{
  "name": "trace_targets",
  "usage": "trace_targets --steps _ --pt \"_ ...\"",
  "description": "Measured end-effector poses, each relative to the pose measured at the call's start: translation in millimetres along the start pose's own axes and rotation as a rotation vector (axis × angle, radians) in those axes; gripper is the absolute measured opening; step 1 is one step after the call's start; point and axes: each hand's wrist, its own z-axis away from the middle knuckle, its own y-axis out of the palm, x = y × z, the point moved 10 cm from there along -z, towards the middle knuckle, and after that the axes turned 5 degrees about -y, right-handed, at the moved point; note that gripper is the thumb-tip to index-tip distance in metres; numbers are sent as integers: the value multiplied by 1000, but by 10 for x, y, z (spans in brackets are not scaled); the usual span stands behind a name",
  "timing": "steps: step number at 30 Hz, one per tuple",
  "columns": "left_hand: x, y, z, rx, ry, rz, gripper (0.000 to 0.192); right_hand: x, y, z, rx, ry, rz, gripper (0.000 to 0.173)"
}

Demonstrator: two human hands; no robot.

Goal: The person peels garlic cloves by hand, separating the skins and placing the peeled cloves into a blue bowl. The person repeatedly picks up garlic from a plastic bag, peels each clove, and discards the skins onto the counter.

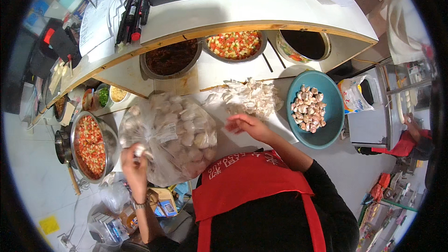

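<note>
My left hand [133,166] grips a white garlic bulb [139,150] at the left side of a large clear plastic bag [168,161]. Whole garlic bulbs fill this bag, which lies on the worktop before me. My right hand [249,126], slightly blurred, hangs with its fingers apart and nothing in them, between the bag and a heap of papery garlic skins [253,98]. To the right of the heap stands a teal plastic basin [334,119]. Loose, purplish garlic cloves [308,108] lie in its middle.
Under the raised shelf [252,8] are bowls of dark sauce [171,57] and diced vegetables [234,44], plus a pot of dark liquid [304,43]. Another steel bowl [112,147] of diced vegetables sits left. Markers [133,14] lie above. A filled plastic packet [357,94] stands right.
</note>
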Motion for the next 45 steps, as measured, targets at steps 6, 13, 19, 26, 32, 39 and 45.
trace_targets --steps 6,13,19,26,32,39,45 --pt "-144 -551 0 -310 -156 505 30 -372 -232 296 -68 261 228 28" --pt "-1743 1702 231 771 -158 1167 23 480 -243 311 -292 -126 70 26" --pt "-1869 2452 58 640 -100 1016 16 1075 -295 545 -422 -168 735 19" --pt "-1844 2375 101 506 150 777 29 1140 -247 421 -492 -355 799 15" --pt "-1734 2557 240 675 -213 1169 31 963 -196 378 -531 -363 382 7" --pt "-1831 2692 357 978 -264 1512 30 400 -321 340 -609 -277 -773 16" --pt "-1678 2735 278 893 -449 1685 24 300 -766 454 -791 -126 -20 21"
